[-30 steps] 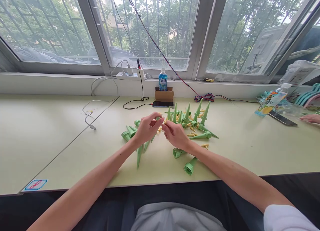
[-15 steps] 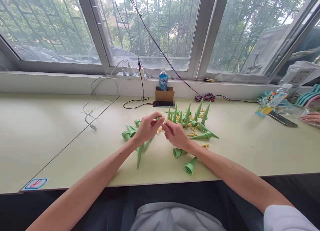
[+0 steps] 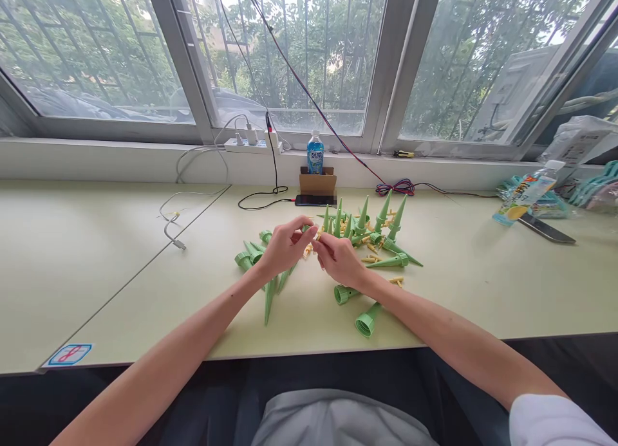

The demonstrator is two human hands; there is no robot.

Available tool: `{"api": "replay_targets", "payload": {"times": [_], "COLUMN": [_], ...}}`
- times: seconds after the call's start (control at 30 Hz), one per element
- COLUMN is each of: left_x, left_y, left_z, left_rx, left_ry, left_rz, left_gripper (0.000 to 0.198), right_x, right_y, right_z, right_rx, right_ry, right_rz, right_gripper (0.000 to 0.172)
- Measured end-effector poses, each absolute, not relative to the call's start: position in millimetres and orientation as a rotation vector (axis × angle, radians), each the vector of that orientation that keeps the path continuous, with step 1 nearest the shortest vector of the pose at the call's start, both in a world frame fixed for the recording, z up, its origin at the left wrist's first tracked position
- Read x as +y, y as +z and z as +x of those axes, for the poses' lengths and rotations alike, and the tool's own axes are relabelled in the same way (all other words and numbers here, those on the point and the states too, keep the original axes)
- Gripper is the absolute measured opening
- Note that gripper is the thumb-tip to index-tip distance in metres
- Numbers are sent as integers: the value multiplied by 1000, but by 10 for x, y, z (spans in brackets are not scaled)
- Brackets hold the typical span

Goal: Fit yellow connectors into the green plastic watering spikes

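My left hand (image 3: 288, 241) is closed over the table's middle, its fingers round a green plastic spike (image 3: 307, 228), of which only a bit shows. My right hand (image 3: 338, 258) meets it from the right, pinching a small yellow plastic piece (image 3: 318, 236) against the left fingertips. Most of both parts is hidden by my fingers. Beside my left wrist lie several green spikes (image 3: 269, 299) with threaded caps. Behind my right hand, more green spikes (image 3: 362, 217) stand upright among scattered yellow pieces (image 3: 373, 259). Two threaded sockets (image 3: 365, 324) lie near my right forearm.
At the back, a phone (image 3: 315, 201) lies before a cardboard box (image 3: 317, 181) and a blue bottle (image 3: 315, 153). Coiled wire (image 3: 396, 188) and a power strip (image 3: 248, 146) are by the window. A clear bottle (image 3: 526, 194) lies over a dark phone (image 3: 548, 229) at right.
Another person's hand at the right edge has gone out of view. My two hands stay almost in place, still together.
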State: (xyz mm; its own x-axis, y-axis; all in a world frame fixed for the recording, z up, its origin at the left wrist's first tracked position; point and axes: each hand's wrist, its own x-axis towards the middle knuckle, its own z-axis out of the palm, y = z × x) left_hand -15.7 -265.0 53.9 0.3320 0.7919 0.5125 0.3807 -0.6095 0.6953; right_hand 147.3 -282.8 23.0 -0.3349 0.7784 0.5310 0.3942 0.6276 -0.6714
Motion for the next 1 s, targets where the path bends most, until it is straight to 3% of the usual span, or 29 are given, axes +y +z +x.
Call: {"api": "replay_targets", "payload": {"times": [1.0], "left_x": [-2668], "left_y": [556], "left_z": [-150], "left_rx": [1067], "left_ry": [1149], "left_rz": [2267], "left_gripper": [25], "right_x": [-2843], "right_y": [212], "right_z": [1454], "right_rx": [-1986], "right_ry": [517], "right_rz": [-920], "right_gripper": [28]}}
